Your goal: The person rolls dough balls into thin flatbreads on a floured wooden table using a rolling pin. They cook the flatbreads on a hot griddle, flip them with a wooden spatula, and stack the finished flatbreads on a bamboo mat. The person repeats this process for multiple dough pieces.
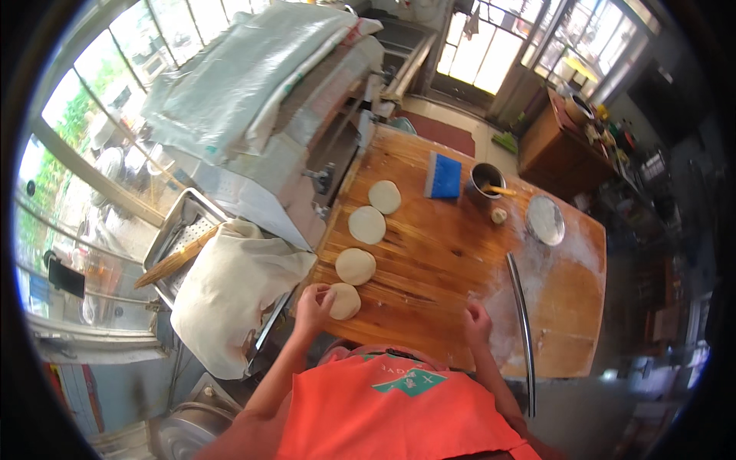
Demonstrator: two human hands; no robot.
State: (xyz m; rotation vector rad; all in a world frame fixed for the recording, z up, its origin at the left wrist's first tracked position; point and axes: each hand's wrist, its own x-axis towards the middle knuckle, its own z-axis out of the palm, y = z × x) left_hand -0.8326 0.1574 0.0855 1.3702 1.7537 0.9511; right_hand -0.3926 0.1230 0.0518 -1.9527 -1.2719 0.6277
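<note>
My left hand (315, 307) is at the left edge of the nearest round of flattened dough (345, 302), thumb and fingers close together. I cannot tell whether they pinch the dough or only touch it. More rounds run away from me in a line: one (356, 267) looks like two overlapping discs, and farther off lie another round (367, 225) and the farthest one (384, 197). My right hand (477, 322) is above the near right part of the wooden table (425, 270), fingers curled, with nothing visible in it.
A metal rod (522, 333) lies at right, overhanging the near edge. Beyond are a flour bowl (545, 221), a dough lump (498, 216), a metal pot (485, 181) with a yellow handle and a blue-handled scraper (444, 176). Left, a cloth (230, 299) and brush (178, 258) cover a tray (154, 244).
</note>
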